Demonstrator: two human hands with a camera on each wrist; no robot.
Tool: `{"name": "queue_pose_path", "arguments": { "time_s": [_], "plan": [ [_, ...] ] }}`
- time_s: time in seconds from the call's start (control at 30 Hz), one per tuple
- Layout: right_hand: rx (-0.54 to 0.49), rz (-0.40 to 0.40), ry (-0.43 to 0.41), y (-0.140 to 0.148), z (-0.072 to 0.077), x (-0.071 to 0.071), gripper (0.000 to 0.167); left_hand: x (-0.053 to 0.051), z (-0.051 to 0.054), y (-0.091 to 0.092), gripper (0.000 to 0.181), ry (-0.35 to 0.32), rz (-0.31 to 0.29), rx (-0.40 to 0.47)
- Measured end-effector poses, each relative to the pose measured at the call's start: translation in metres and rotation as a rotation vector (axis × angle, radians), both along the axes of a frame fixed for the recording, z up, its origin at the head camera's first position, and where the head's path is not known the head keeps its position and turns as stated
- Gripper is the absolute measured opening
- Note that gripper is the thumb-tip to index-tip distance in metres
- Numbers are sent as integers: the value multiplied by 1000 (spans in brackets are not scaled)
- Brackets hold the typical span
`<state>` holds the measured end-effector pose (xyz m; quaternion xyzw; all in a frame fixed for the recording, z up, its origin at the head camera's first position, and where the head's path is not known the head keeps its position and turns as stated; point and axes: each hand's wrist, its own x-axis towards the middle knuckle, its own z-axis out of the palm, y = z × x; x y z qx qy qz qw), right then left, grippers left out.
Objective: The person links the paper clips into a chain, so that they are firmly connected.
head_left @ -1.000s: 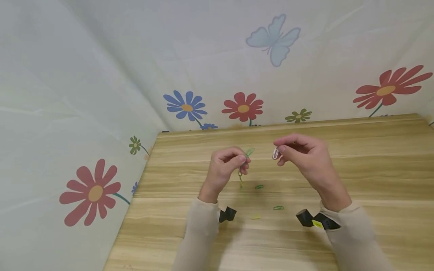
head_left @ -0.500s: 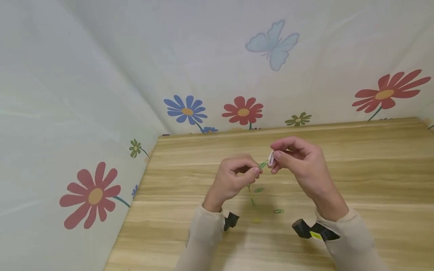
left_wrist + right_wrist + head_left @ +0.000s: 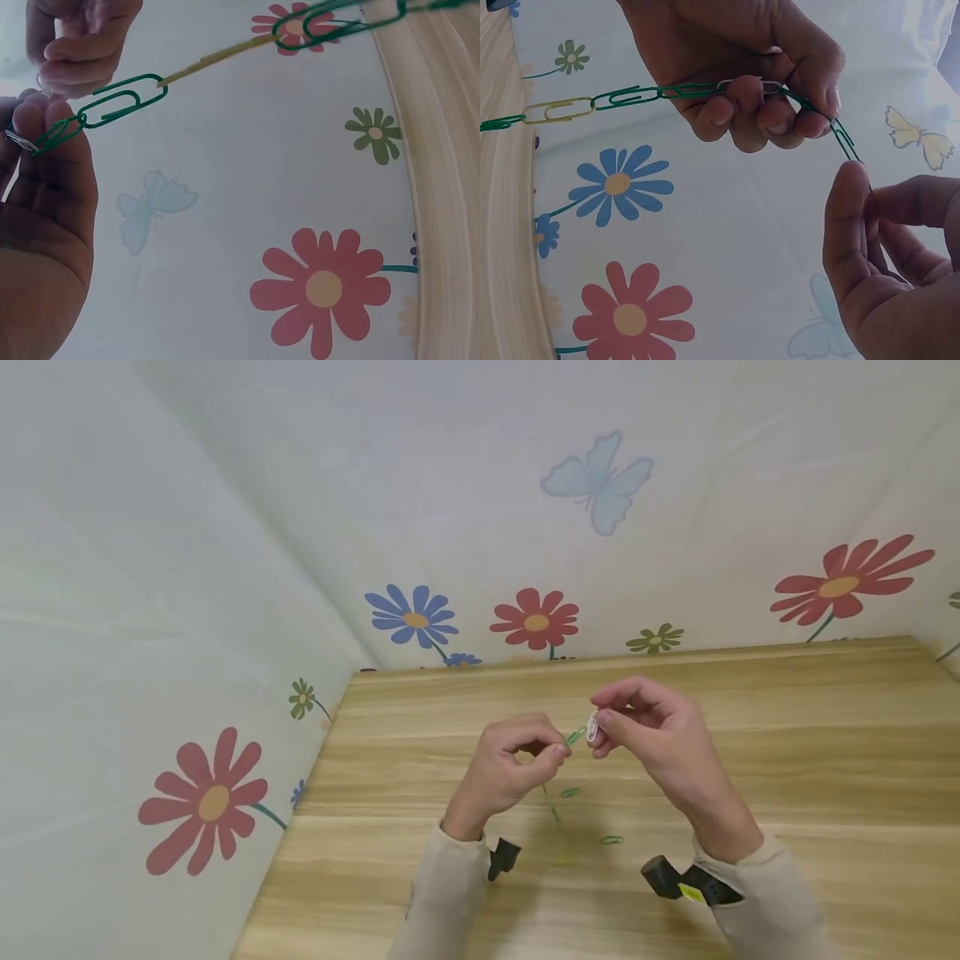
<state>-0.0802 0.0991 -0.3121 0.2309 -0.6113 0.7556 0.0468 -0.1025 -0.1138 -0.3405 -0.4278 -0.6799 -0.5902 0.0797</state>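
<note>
Over the wooden tabletop [image 3: 795, 777] the chief danger, I judge, is a drop, and the likely cause is that so little thin wire sits in either pinch. The right hand [image 3: 675, 760] holds a white clip [image 3: 592, 727] between thumb and finger; the left hand [image 3: 501, 772], at its nine o'clock, pinches the end of a paper-clip chain [image 3: 662, 92], with curled fingers around links further down. That chain hangs toward six o'clock from the left fingertips, so its free weight could swing and tug the end out of line. At that end, a green link [image 3: 576, 737] juts from the left fingertips between one and two o'clock. The white clip lies between nine and ten o'clock from the middle of the right hand, just beyond the green link; whether the two touch I cannot tell. Tilted faces could make their wires scrape past each other. On the wood, one loose green clip [image 3: 570, 792] lies at six o'clock from the left fingertips, another green clip [image 3: 612, 840] farther off at five; a sagging chain might snag the nearer.
</note>
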Motion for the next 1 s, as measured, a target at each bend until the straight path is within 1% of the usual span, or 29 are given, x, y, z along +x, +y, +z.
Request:
{"name": "queue_pose_path", "arguments": {
  "time_s": [0.1, 0.17, 0.33, 0.5, 0.83, 0.93, 1.0],
  "plan": [
    [36, 29, -28, -1, -2, 1, 12, 0, 0, -2, 12, 10, 3, -20],
    [33, 35, -47, -1, -3, 1, 11, 0, 0, -5, 12, 18, 4, -26],
    [1, 21, -75, -2, -3, 1, 9, 2, 1, -6, 13, 33, -5, -22],
    [1, 49, -88, 1, -2, 1, 9, 3, 1, -4, 11, 41, -19, -18],
    [-14, 114, -53, 2, -1, 0, 9, 2, 3, -5, 12, 40, -15, -27],
    [0, 147, -51, 3, -1, 1, 9, 3, 2, -5, 11, 49, -6, -26],
    [27, 183, -52, 4, 0, 2, 10, 3, 2, -5, 11, 58, 2, -24]
  ]
}}
